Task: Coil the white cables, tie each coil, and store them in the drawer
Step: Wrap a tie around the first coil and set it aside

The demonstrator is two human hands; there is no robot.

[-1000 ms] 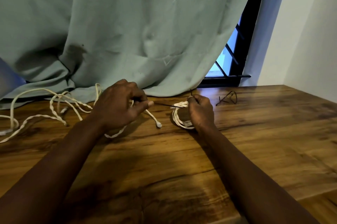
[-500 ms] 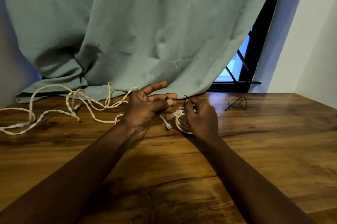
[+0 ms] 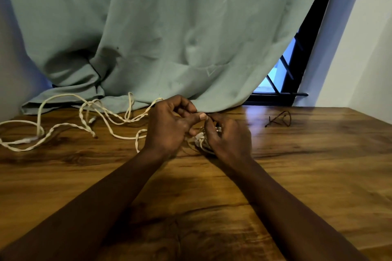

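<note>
Two bare forearms reach in from the bottom edge across the wooden table (image 3: 297,165) and meet just above the middle of the frame. The left hand (image 3: 169,127) is curled, thumb and forefinger pinched together on a thin black tie (image 3: 209,115), which barely shows. The right hand (image 3: 229,135) is curled too. Its fingertips pinch the same tie against the left thumb, and its palm covers most of the white coil (image 3: 200,139), which lies on the table between and below the two hands. A loose white cable (image 3: 70,126) sprawls in twisted loops at middle left. A second black tie (image 3: 275,119) lies apart at middle right. Behind, a green curtain (image 3: 169,27) drapes onto the table's far edge, and a barred window (image 3: 277,76) shows at upper right.
</note>
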